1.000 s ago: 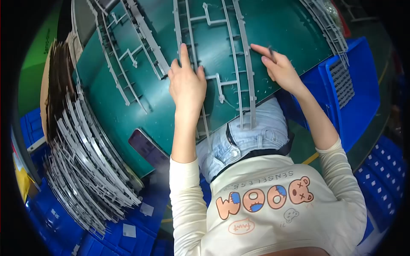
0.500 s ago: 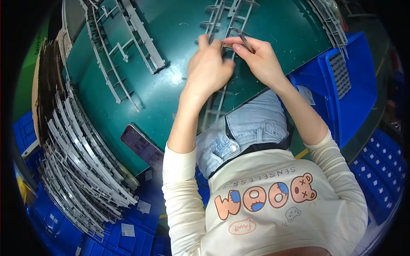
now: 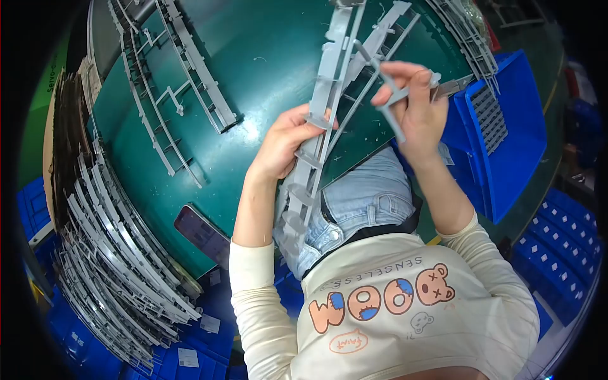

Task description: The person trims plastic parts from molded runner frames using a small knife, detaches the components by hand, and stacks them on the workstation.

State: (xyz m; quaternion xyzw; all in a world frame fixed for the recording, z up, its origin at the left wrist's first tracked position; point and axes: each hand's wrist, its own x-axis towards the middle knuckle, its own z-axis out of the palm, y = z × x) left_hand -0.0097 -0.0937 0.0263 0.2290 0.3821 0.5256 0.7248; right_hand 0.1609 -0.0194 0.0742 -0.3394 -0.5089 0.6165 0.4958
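Observation:
My left hand (image 3: 288, 140) is closed around a long grey plastic strip (image 3: 324, 82) with small cross tabs. The strip is tilted up off the table, its lower end over my jeans. My right hand (image 3: 418, 111), partly blurred, pinches a thin grey branched plastic piece (image 3: 394, 98) to the right of the strip. A flat metallic tool (image 3: 453, 87) sticks out from the same hand; its kind is unclear. Under and behind the strip lies another grey plastic frame (image 3: 380, 38) on the green table.
More grey frames (image 3: 212, 95) lie on the green table (image 3: 259, 79) at the left. A phone (image 3: 201, 233) rests at the near edge. Stacked grey strips (image 3: 120, 234) fill the left side. Blue bins (image 3: 516, 136) stand at the right, with more strips (image 3: 468, 38) above them.
The long strip has been lifted and tilted in my left hand, which has moved slightly down. My right hand has moved right, away from the strip, with the branched piece in it.

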